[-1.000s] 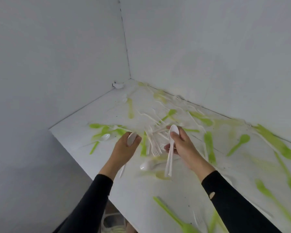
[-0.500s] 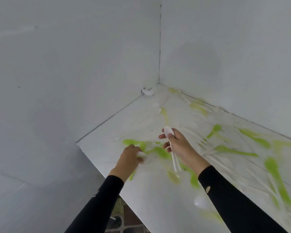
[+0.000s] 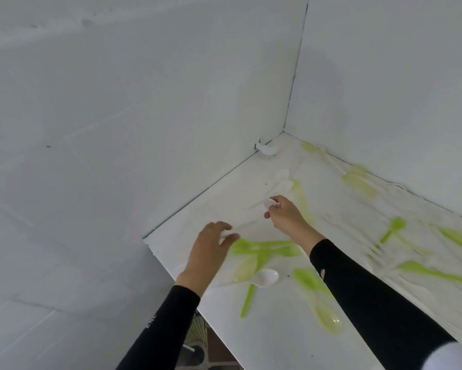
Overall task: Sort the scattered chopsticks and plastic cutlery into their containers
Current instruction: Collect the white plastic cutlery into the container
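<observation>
Your bench (image 3: 277, 337) is a white surface pushed into a corner, with the plain white left wall (image 3: 117, 129) and right wall (image 3: 398, 89) meeting at a dark seam behind it. A small white object (image 3: 267, 150) sits right in that corner. Green cutlery (image 3: 264, 248) and white pieces lie scattered across the bench, much of it blurred. A loose spoon (image 3: 265, 277) rests near the front edge beside a pale green spoon (image 3: 328, 319), and a green fork (image 3: 392, 228) lies further right.

Your left hand (image 3: 211, 252) has its fingers curled round a white piece (image 3: 225, 235), too blurred to name. Your right hand (image 3: 288, 217) pinches a white spoon (image 3: 268, 202) above the bench. A strip of dark floor (image 3: 219, 351) shows below the bench edge.
</observation>
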Demonstrator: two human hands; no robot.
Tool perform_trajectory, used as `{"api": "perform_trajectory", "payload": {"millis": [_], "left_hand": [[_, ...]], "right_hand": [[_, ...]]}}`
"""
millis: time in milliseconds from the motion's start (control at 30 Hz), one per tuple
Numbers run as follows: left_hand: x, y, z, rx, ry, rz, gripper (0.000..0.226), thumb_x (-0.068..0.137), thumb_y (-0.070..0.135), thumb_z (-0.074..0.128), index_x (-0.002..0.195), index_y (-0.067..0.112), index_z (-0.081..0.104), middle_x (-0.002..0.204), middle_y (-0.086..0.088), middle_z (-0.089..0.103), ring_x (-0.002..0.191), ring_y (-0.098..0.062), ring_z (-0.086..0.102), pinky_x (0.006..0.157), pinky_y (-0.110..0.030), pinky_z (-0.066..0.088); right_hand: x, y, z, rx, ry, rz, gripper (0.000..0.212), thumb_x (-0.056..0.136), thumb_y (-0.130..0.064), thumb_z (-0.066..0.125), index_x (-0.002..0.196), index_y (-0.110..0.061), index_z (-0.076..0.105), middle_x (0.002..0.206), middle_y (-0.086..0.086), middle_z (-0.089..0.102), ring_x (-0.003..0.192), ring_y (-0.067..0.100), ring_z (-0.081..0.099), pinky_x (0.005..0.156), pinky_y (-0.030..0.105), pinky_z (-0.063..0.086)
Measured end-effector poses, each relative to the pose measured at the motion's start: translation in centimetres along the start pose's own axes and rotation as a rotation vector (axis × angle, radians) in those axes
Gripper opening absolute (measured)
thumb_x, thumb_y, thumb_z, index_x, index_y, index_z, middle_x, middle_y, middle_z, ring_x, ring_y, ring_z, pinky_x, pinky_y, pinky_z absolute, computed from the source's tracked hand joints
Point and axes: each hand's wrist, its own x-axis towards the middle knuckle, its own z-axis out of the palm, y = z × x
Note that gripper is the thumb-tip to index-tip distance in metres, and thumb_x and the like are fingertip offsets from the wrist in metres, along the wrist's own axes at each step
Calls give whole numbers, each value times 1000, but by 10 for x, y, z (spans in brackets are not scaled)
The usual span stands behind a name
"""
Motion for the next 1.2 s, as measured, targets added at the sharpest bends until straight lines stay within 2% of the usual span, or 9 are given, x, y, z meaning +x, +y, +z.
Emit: {"api": "perform_trajectory", "payload": {"millis": [133,267,433,567,667,833,967,1033,1200], "left_hand": [[10,-36,-16,82,80,-291,37,91,37,66,114,10,53,108,-4,51,93,-24,55,79,-27,37],[17,-44,-14,79,3,-326,27,87,36,71,86,16,54,81,3,56,78,-20,54,62,-23,37],[37,-22,-27,6,127,-94,18,86,19,74,80,18,57,68,12,56,65,-12,53,62,-3,35],[64,7,-41,-235,216,10,15,88,19,72,81,28,63,75,18,66,72,7,60,68,-4,41],[90,20,-43,-454,147,38,16,98,18,59,92,28,69,87,13,72,84,-8,70,79,-21,56],[137,38,-26,-782,16,67,25,104,10,44,120,19,61,128,0,63,118,-17,62,95,-31,54],[169,69,-7,-1050,4,20,26,104,3,41,126,11,53,135,-14,56,118,-27,63,100,-36,51],[182,86,5,-1132,2,15,27,102,0,42,125,10,51,131,-18,55,112,-29,65,97,-36,53],[211,116,34,-1162,-60,34,28,95,14,45,123,13,50,128,-9,58,123,-24,58,100,-35,51]], "right_hand": [[23,-6,0,183,69,145,37,94,-2,35,131,-5,31,88,11,63,56,18,48,49,26,41],[46,-9,-9,379,144,261,54,93,2,34,141,-14,15,85,12,59,55,20,48,50,30,44],[74,3,-34,383,207,237,38,97,-4,43,130,-15,29,84,18,62,55,25,55,49,32,54],[89,9,-40,305,153,199,21,93,-2,47,111,-11,47,73,19,61,52,27,55,61,44,57],[87,8,-41,294,153,175,7,95,-7,47,101,-8,49,77,16,59,54,25,55,51,36,56],[85,15,-68,501,113,175,22,100,-16,49,119,-5,45,103,16,56,77,25,67,73,42,61],[65,21,-108,771,198,63,25,99,-12,55,120,-9,41,113,18,56,97,34,67,76,40,60],[50,24,-126,866,216,-20,26,98,-7,56,119,-13,42,104,15,64,87,29,69,78,40,58],[7,30,-134,512,75,-124,34,97,1,47,124,-19,52,99,1,69,73,10,62,63,19,45]]}}
